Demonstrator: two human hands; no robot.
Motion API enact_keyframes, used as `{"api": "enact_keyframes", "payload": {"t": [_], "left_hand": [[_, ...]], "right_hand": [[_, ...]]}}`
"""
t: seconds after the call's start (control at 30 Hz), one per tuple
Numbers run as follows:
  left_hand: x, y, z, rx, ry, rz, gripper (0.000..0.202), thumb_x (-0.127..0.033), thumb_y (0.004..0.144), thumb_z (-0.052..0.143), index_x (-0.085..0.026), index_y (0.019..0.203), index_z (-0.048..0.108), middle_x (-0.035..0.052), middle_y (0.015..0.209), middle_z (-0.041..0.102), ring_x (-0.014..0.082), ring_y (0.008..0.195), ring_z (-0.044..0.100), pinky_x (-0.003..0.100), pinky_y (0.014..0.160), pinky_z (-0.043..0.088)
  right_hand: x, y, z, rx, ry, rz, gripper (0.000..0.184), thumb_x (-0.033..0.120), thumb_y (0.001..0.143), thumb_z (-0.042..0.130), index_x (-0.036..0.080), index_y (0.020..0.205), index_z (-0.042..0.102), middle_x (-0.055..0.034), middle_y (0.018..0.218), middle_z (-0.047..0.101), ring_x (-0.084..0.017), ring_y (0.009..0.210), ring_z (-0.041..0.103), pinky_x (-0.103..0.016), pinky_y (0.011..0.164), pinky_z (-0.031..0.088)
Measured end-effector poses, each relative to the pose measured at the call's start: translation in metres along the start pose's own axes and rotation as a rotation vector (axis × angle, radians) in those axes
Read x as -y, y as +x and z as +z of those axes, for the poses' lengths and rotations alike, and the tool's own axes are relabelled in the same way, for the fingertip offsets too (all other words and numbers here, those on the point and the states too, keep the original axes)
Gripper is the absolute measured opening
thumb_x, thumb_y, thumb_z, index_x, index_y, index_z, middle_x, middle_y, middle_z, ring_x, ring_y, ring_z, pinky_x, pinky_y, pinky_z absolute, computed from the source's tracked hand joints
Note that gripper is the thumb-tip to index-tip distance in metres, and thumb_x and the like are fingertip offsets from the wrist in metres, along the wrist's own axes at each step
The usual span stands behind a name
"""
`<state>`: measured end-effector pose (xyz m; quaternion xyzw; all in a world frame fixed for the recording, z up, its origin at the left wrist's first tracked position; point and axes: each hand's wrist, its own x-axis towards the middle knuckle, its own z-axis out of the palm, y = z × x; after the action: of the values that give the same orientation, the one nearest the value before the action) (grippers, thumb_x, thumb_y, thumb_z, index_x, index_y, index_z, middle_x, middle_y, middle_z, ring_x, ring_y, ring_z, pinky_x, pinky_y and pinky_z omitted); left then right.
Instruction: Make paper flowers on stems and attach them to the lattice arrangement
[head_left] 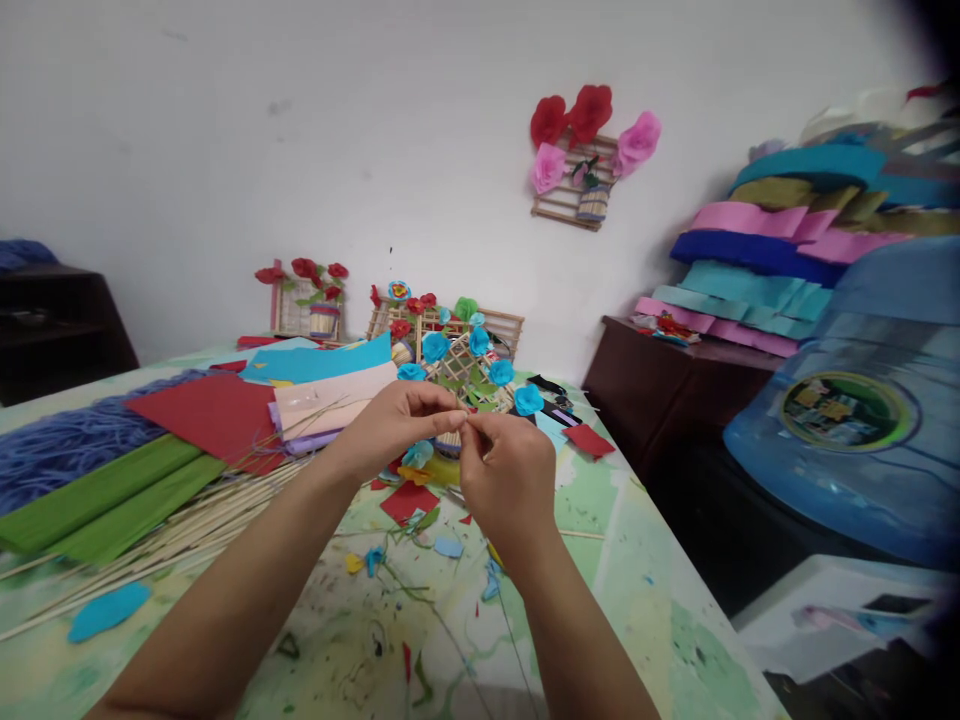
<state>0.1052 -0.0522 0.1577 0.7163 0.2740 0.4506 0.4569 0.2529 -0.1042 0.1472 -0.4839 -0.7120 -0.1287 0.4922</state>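
My left hand (397, 425) and my right hand (504, 475) meet above the table's middle, fingertips pinched together on something small and thin that I cannot make out. Just behind them stands a lattice frame of sticks (469, 375) decorated with blue paper flowers (528, 400) and green leaves. Under the hands lie red paper scraps (409, 500) and small blue and yellow bits.
Thin bamboo sticks (187, 525) spread across the left of the paint-stained table (600, 560), beside green, red, pink and blue paper sheets (217, 415) and blue yarn (64, 445). Finished flower frames stand at the back. A large blue water bottle (862, 410) sits at right.
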Motion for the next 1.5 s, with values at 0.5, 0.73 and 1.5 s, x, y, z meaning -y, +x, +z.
{"api": "enact_keyframes", "payload": {"t": [0.5, 0.73, 1.5], "left_hand": [[0.0036, 0.0014, -0.0052, -0.1, 0.151, 0.003, 0.026, -0.039, 0.077, 0.067, -0.014, 0.069, 0.067, 0.0009, 0.066, 0.062, 0.0119, 0.065, 0.053, 0.024, 0.062, 0.04], [0.0025, 0.0018, -0.004, -0.149, 0.227, -0.026, 0.03, -0.042, 0.076, 0.065, -0.015, 0.063, 0.059, -0.0028, 0.057, 0.049, 0.0095, 0.054, 0.041, 0.024, 0.052, 0.031], [0.0072, 0.0048, -0.0005, -0.192, 0.093, -0.067, 0.029, -0.022, 0.065, 0.062, -0.017, 0.046, 0.04, -0.0067, 0.048, 0.031, 0.008, 0.049, 0.029, 0.025, 0.049, 0.021]], "right_hand": [[-0.0017, 0.0021, -0.0027, 0.058, -0.077, -0.018, 0.021, 0.018, 0.084, 0.054, 0.017, 0.067, 0.067, -0.0054, 0.064, 0.068, -0.018, 0.062, 0.058, -0.028, 0.061, 0.032], [-0.0017, 0.0027, -0.0016, 0.061, -0.084, -0.026, 0.022, 0.017, 0.084, 0.054, 0.017, 0.065, 0.066, -0.0054, 0.064, 0.068, -0.018, 0.062, 0.057, -0.028, 0.061, 0.032], [0.0046, -0.0003, -0.0007, 0.158, -0.033, -0.048, 0.022, 0.017, 0.083, 0.054, 0.018, 0.063, 0.065, -0.0036, 0.064, 0.068, -0.018, 0.064, 0.058, -0.028, 0.062, 0.034]]}}
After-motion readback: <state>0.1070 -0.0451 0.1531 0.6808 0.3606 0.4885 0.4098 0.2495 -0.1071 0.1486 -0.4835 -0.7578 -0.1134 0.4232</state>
